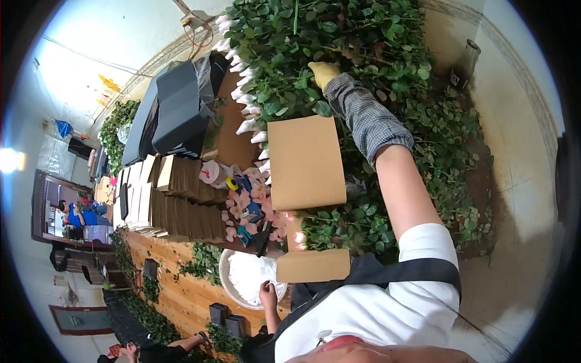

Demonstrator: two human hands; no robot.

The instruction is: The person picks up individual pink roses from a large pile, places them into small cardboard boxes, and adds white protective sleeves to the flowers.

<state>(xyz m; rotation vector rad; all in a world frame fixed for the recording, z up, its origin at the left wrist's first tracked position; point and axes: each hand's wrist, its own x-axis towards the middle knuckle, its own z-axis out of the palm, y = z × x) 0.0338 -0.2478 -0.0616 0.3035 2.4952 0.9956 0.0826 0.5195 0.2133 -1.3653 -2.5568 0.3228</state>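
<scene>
My right hand (324, 74), in a yellow glove and checked sleeve, reaches into a big pile of leafy rose stems (278, 54). Its fingers look closed among the leaves; what they hold is hidden. White sleeves (248, 126) cover the flower heads along the pile's left edge. Bare, my left hand (267, 295) is at the rim of a round white tub (224, 277) filled with white wrappings (249, 278). Its fingers look curled together, too small to show what is in them. Between my arms, pale pink roses (300, 239) lie near a corrugated cardboard sheet (307, 163).
A smaller cardboard piece (313, 266) is close to my body. Left of the roses are pink petals (261, 192), teal scissors (244, 235), a black stapler (262, 239) and stacked cardboard (187, 212). Dark boxes (178, 109) stand beyond. Other people (85, 215) are at the far left.
</scene>
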